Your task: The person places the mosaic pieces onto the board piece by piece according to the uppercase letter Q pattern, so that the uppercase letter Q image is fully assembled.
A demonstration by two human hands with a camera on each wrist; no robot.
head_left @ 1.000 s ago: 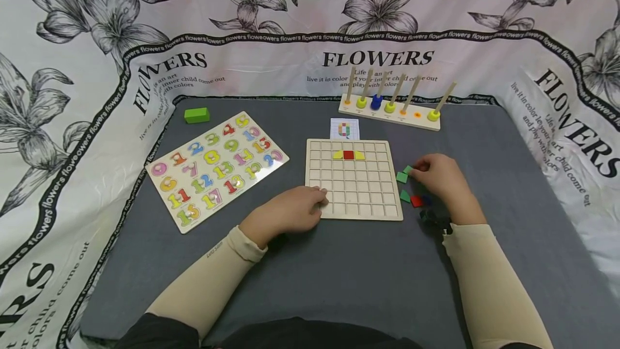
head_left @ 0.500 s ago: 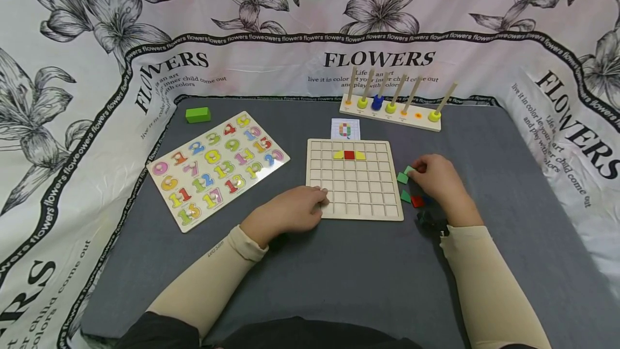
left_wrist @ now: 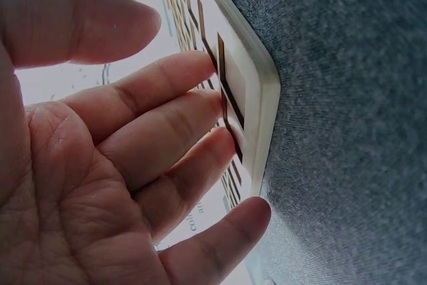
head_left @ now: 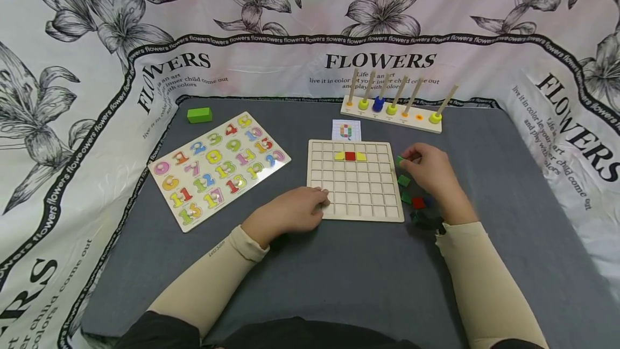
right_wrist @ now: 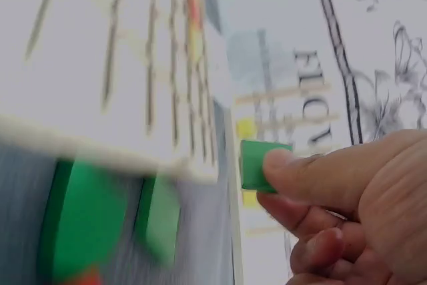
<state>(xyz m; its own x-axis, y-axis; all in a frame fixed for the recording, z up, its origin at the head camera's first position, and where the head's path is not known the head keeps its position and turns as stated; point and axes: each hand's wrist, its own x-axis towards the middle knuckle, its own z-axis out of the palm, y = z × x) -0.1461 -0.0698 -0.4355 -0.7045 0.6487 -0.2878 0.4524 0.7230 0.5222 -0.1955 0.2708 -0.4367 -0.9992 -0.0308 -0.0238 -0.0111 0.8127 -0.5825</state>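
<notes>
A wooden grid board [head_left: 356,193] lies mid-table, with a red square [head_left: 350,156] between two yellow pieces in one of its upper rows. My left hand [head_left: 295,210] rests at the board's lower left; in the left wrist view its fingertips [left_wrist: 217,148] touch the board's edge and the thumb stands apart. Between thumb and fingers my right hand [head_left: 428,171] pinches a green square tile [right_wrist: 253,165], held off the table beside the board's upper right edge. Below that hand lie green pieces [head_left: 403,180], a red piece [head_left: 418,202] and some dark ones, partly shadowed.
Behind the board lies a small pattern card [head_left: 346,130]. A peg stand [head_left: 392,116] with coloured rings is at the back right. To the left are a number puzzle board [head_left: 218,168] and a green block [head_left: 199,115]. A flower-printed cloth surrounds the grey surface.
My right hand has picked up a green tile from the loose pieces and moved slightly up and to the left with it. The left hand stays on the board.
</notes>
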